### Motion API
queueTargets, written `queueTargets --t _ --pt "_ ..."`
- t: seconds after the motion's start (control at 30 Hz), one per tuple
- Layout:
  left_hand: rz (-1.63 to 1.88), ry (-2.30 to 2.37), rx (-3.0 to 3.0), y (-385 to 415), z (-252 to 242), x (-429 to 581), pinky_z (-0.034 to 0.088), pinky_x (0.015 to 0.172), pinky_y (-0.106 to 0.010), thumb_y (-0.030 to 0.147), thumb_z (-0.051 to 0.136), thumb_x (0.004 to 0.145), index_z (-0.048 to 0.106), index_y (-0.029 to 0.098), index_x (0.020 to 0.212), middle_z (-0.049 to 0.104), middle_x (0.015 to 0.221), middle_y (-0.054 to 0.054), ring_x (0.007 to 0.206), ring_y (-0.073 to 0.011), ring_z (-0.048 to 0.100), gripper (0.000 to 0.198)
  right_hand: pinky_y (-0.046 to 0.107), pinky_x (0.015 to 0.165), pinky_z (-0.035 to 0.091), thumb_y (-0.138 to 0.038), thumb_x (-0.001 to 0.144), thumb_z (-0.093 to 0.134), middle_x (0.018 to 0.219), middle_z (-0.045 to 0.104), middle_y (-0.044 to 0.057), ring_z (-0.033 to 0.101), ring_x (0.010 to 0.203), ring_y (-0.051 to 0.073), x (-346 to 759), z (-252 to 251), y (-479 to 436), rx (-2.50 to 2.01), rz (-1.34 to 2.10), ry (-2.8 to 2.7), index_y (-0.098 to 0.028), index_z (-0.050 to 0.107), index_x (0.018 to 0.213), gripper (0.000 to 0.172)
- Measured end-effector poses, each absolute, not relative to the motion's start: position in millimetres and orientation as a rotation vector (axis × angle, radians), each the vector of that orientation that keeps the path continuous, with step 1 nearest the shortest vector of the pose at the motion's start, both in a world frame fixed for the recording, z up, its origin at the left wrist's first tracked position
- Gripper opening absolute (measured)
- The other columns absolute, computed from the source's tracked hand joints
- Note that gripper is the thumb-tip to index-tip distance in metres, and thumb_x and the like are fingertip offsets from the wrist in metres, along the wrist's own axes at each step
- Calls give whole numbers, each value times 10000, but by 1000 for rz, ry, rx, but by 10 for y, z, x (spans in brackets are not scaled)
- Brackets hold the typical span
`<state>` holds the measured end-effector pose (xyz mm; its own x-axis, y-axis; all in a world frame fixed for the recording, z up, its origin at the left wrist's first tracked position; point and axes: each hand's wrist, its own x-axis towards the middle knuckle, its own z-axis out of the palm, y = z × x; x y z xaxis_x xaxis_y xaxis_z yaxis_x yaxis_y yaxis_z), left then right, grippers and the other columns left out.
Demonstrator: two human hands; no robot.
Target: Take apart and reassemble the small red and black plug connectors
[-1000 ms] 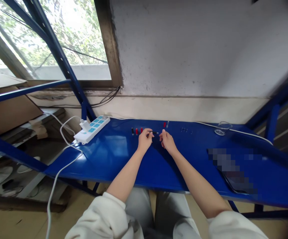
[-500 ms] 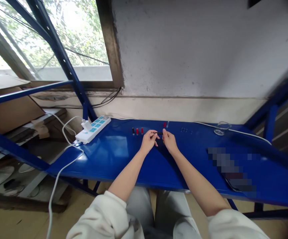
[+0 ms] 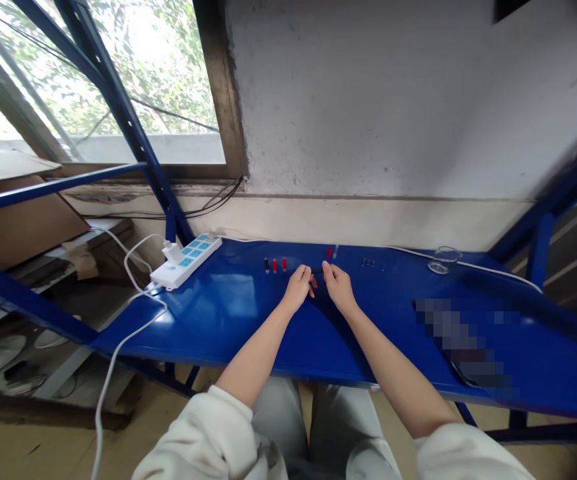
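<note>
My left hand and my right hand are close together above the blue table. Between them they grip a slim black stick-like piece; its exact kind is too small to tell. The fingertips of each hand pinch one end of it. Left of my hands stand a small black cylinder and two small red cylinders, with paler lower ends. Just beyond my right hand lies another small red piece beside a thin clear one.
A white power strip with a plugged-in adapter sits at the table's left end. Several tiny clear pieces and a clear round container are to the right. A pixelated dark object lies at front right of the blue table.
My left fingers have drawn in closer around the black piece, and both hands have shifted very slightly downward. The other things stay where they were.
</note>
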<state>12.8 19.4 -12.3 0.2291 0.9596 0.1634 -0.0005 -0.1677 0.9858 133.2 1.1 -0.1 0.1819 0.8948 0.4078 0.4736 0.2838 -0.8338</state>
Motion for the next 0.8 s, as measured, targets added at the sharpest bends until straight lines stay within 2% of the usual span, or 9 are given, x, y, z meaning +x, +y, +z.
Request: queueTargets --t 0.17,0.4,0.63,0.8 --pt "1169 1010 1414 149 -35 116 329 394 -184 496 335 831 397 170 628 486 453 34 343 -66 444 389 234 525 308 -586 808 303 512 396 -24 360 516 108 1324 27 -14 -1323 493 -1460 -196 371 544 476" --pt "1281 981 1340 109 46 117 335 410 -204 544 374 801 364 179 548 445 375 37 323 -73 405 445 226 508 298 -523 829 340 505 373 -32 354 500 96 1312 53 -49 -1216 559 -1465 -192 369 544 438" --pt "1314 986 1251 149 39 72 320 388 -195 564 371 795 337 180 550 453 401 31 330 -68 407 457 229 508 321 -549 805 364 491 386 -29 359 489 95 1376 71 -26 -1216 533 -1387 -192 380 530 451" --pt "1309 997 1293 156 65 46 307 378 -176 534 429 778 451 156 651 525 509 22 349 -53 438 399 224 460 328 -564 791 370 532 463 -8 373 461 89 1495 32 102 -1182 613 -1195 -179 492 622 438"
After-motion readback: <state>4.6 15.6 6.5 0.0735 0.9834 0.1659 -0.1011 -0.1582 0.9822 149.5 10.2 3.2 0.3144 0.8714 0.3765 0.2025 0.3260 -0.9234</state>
